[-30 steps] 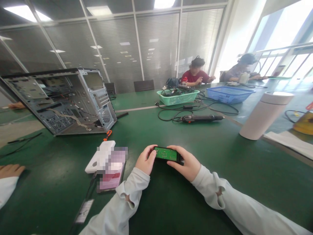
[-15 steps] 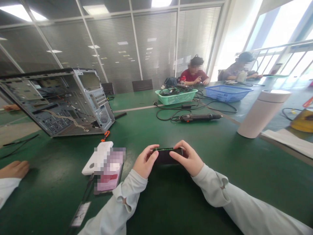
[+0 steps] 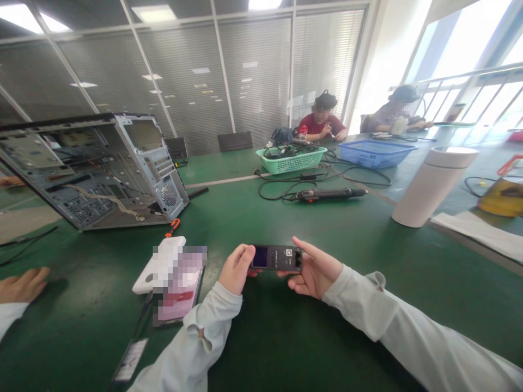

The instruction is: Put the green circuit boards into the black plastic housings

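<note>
A small black handheld device (image 3: pixel 278 258) is held above the table. It has a dark screen at its left end, a row of small buttons and a white square mark on the right half. My left hand (image 3: pixel 238 265) grips the screen end, thumb on top and fingertips underneath. Under the right end, the curled fingers of my right hand (image 3: pixel 318 269) support the device, while its thumb is raised off the top. Left of my left hand lie a phone (image 3: pixel 183 294) with a pinkish screen and a white flat device (image 3: pixel 149 279), partly blurred out.
An open computer case (image 3: pixel 122 174) stands at left, near another person's hand (image 3: pixel 24 286). Beyond my hands lies a black electric screwdriver (image 3: pixel 330 195) with its cable. A green basket (image 3: pixel 292 162) of cables, a blue basket (image 3: pixel 373 157) and a pale tumbler (image 3: pixel 433 188) stand farther off.
The device has been turned, so its screen and buttons now show instead of a plain dark side. My right thumb has lifted off, and the right fingers have shifted underneath.
</note>
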`<action>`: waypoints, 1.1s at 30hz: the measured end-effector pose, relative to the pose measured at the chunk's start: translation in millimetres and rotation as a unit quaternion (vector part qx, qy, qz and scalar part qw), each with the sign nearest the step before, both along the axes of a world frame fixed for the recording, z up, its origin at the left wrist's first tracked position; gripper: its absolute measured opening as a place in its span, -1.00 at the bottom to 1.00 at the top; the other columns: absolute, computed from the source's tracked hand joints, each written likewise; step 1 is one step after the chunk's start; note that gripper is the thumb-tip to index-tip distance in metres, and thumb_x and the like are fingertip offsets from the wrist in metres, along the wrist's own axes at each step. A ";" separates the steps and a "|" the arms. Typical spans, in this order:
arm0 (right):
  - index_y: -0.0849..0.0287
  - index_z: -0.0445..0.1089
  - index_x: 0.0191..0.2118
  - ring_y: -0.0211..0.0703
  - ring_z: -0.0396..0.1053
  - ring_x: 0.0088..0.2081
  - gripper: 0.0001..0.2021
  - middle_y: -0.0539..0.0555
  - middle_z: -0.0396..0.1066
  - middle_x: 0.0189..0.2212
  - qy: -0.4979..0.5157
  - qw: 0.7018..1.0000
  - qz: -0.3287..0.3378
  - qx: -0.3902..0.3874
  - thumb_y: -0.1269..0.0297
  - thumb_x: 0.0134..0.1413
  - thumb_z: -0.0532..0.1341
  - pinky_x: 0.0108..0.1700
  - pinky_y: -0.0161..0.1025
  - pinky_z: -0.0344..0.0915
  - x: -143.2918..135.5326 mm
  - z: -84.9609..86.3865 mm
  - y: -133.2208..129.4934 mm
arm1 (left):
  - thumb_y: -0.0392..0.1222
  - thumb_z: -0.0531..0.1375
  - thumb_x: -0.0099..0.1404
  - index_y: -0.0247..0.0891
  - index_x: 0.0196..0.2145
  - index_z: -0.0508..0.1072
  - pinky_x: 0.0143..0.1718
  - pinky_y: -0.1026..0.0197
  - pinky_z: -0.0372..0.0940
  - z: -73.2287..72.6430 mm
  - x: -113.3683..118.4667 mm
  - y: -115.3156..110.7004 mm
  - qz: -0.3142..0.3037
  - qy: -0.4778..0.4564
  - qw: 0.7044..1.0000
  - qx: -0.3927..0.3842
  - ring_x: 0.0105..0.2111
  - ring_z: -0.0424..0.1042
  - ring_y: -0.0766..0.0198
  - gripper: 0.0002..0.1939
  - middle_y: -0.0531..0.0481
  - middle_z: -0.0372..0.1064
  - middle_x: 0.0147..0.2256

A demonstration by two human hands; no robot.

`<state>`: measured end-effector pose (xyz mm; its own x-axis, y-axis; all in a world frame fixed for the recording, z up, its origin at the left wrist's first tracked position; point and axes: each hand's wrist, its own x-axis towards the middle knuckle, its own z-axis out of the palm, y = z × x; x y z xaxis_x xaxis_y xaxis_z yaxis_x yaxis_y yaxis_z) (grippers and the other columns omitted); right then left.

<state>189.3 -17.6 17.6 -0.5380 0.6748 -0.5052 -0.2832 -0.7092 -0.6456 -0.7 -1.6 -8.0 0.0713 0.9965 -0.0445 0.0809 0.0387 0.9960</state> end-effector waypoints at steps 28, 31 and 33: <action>0.12 0.16 -0.12 -0.21 0.36 -0.31 -0.36 -0.03 0.31 -0.33 -0.012 0.949 -0.122 0.292 0.24 -0.39 0.46 -0.32 -0.30 0.37 13.2 -25.6 22.0 | -0.02 0.24 0.05 -0.24 -0.21 0.24 -0.31 0.19 0.30 1.8 4.3 -14.8 -0.112 0.121 0.975 0.148 -0.18 0.35 0.15 -0.59 -0.11 0.32 -0.21; 0.12 0.16 -0.15 -0.24 0.34 -0.30 -0.43 -0.04 0.30 -0.33 -0.008 0.925 -0.095 0.369 0.30 -0.33 0.43 -0.26 -0.31 0.33 14.7 -27.1 22.5 | 0.04 0.22 0.07 -0.26 -0.31 0.30 -0.31 0.18 0.28 -2.6 4.0 -10.3 -0.076 0.098 0.984 0.128 -0.22 0.37 0.15 -0.65 -0.10 0.36 -0.28; 0.13 0.15 -0.17 -0.25 0.32 -0.30 -0.48 -0.04 0.29 -0.33 -0.005 0.910 -0.085 0.406 0.33 -0.28 0.40 -0.23 -0.30 0.30 14.4 -28.7 22.6 | 0.05 0.24 0.03 -0.27 -0.35 0.31 -0.30 0.17 0.26 -5.5 4.4 -7.9 -0.052 0.079 0.988 0.123 -0.25 0.38 0.16 -0.64 -0.09 0.37 -0.30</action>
<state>203.7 5.0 -11.1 -0.3885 0.9010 0.1929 -0.3352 0.0568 -0.9404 3.7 -9.5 -13.5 0.1852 0.9661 0.1802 0.2265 -0.2203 0.9488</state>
